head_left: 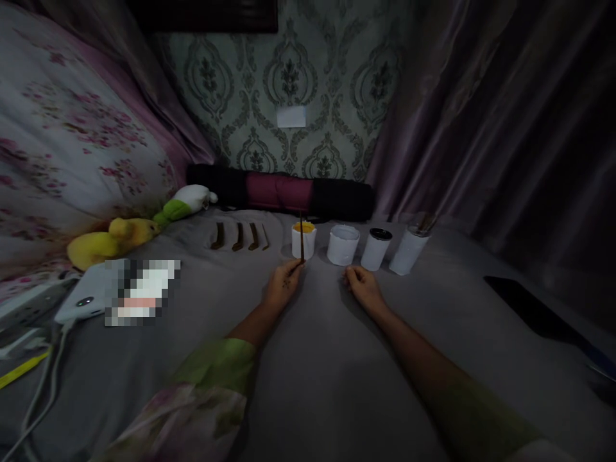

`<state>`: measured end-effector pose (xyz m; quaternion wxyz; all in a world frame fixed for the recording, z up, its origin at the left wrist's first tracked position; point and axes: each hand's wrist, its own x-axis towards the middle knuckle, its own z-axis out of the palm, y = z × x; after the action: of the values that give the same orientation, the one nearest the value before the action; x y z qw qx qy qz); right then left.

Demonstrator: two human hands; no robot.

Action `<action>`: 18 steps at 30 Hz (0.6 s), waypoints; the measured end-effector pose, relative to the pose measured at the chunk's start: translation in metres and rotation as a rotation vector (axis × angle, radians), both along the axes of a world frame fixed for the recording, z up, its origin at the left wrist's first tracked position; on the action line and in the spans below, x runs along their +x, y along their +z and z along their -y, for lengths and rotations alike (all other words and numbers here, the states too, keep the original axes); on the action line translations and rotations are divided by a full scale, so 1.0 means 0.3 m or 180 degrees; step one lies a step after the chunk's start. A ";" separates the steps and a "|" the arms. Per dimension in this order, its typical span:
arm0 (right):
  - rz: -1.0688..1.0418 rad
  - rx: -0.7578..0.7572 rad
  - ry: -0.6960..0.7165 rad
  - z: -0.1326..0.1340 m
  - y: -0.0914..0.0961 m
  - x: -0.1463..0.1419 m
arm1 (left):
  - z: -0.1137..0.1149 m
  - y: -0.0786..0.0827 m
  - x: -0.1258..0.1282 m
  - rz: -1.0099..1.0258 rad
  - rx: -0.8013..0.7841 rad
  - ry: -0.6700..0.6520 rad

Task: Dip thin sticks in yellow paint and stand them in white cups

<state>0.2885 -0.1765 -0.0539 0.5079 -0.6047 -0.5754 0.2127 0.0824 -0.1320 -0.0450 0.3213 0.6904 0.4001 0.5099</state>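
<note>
My left hand (283, 283) is closed round the lower end of a thin dark brown stick (301, 239), held upright. The stick crosses in front of a white cup (297, 246) with something yellow inside; whether they touch I cannot tell. Loosely curled on the grey sheet, my right hand (364, 286) shows nothing in its fingers. Just beyond it stands a wider white cup (342, 249) with a pale inside. To its right come a narrow white container (374, 253) with a dark top and a taller white container (408, 253) holding thin sticks.
Several small brown bent pieces (238, 237) lie in a row left of the cups. A black and maroon roll (279, 191) lies along the wall. Plush toys (99, 247), a white device (86, 301) with cables and a blurred-out item are at left, a dark flat object (529, 308) at right.
</note>
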 end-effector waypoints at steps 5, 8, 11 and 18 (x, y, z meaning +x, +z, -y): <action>0.0005 -0.0034 0.0002 0.004 0.003 -0.001 | 0.000 -0.011 -0.014 -0.0392 0.0432 -0.0180; -0.0069 -0.0071 0.0055 0.008 0.006 -0.002 | 0.007 -0.013 -0.025 -0.0536 0.0570 -0.0166; -0.0136 -0.0055 0.0106 0.010 0.006 -0.002 | 0.018 -0.010 -0.031 -0.0671 0.0707 -0.0188; -0.0231 -0.0101 0.0175 0.014 0.016 -0.009 | 0.023 0.000 -0.028 -0.1338 0.1066 -0.0304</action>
<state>0.2857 -0.1807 -0.0491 0.5127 -0.5886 -0.5695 0.2575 0.0741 -0.1390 -0.0450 0.1362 0.8428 0.3351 0.3986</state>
